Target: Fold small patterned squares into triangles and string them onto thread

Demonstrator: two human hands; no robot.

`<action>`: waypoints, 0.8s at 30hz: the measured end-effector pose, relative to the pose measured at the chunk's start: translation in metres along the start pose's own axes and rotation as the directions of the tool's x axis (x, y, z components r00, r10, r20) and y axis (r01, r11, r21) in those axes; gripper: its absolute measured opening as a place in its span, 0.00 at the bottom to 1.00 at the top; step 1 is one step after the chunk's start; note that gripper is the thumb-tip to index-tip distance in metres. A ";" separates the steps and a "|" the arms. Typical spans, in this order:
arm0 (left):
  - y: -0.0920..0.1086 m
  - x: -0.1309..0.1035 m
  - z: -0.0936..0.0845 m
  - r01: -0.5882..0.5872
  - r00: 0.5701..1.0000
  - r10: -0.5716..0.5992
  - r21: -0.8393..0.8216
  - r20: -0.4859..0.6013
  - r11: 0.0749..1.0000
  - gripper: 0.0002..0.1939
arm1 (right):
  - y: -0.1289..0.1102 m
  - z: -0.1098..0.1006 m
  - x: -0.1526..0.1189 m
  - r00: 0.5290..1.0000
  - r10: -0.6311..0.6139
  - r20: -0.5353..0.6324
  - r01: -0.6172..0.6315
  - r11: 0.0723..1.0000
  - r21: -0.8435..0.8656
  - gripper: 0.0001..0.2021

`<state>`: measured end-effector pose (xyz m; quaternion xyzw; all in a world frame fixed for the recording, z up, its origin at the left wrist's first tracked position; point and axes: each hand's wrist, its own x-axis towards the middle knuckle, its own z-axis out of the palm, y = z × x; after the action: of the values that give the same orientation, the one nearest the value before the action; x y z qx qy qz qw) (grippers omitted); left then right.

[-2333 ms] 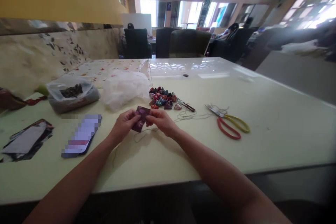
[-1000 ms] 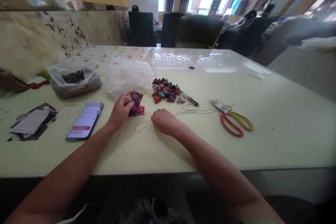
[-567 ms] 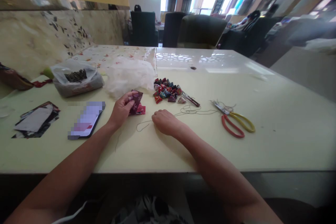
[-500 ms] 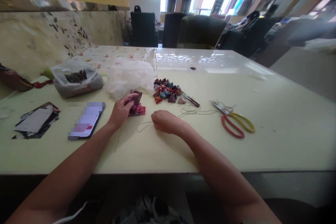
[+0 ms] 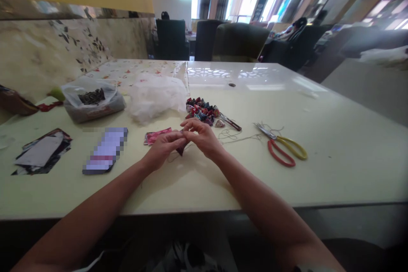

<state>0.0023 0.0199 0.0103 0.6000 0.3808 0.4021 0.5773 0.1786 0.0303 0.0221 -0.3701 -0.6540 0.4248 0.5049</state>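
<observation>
My left hand and my right hand meet over the cream table, fingertips pinched together on a small dark maroon fabric piece, mostly hidden by the fingers. A pink patterned fabric piece lies flat on the table just left of my hands. A thin thread trails from my hands to the right. Behind my right hand sits a heap of small folded colourful fabric shapes.
Red and yellow scissors lie to the right. A small dark tool rests by the heap. At left are a phone, printed cards, a bag of dark seeds and a crumpled clear bag. Chairs stand beyond the table.
My left hand came down and right with the maroon piece, leaving the pink piece on the table. My right hand rose from the table and joined it on the maroon piece.
</observation>
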 end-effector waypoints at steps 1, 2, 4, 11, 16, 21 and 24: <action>-0.001 -0.001 0.001 0.019 1.000 -0.019 0.009 0.004 1.000 0.16 | -0.001 0.002 -0.001 0.999 0.045 -0.017 -0.044 0.996 0.073 0.06; -0.001 -0.001 0.001 0.035 0.999 -0.035 0.026 0.004 0.999 0.17 | -0.002 0.003 -0.001 0.995 0.095 -0.031 -0.089 0.983 0.161 0.06; -0.001 -0.002 -0.001 0.048 0.999 -0.048 0.070 -0.001 0.996 0.18 | -0.005 0.004 -0.001 0.982 0.185 -0.030 -0.162 0.920 0.358 0.07; 0.005 0.006 -0.024 -0.017 0.996 0.028 0.134 -0.084 0.991 0.14 | -0.026 -0.041 0.011 0.979 0.153 -0.136 -0.027 0.755 0.655 0.12; 0.007 0.013 -0.046 0.034 0.984 -0.019 0.079 -0.178 0.996 0.13 | -0.038 -0.139 0.004 0.790 0.046 -0.611 0.338 0.799 0.497 0.08; 0.014 0.016 -0.064 0.019 0.965 0.011 0.113 -0.264 0.993 0.12 | -0.047 -0.240 -0.036 0.408 0.050 -0.912 0.383 0.897 0.221 0.15; 0.021 0.017 -0.072 -0.013 0.940 0.050 0.112 -0.338 0.994 0.11 | -0.053 -0.284 -0.072 0.280 0.028 -0.959 0.324 0.938 0.122 0.23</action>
<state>-0.0575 0.0624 0.0331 0.5579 0.4863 0.4878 0.4629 0.4678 -0.0035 0.0827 -0.4059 -0.1868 0.1643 0.8794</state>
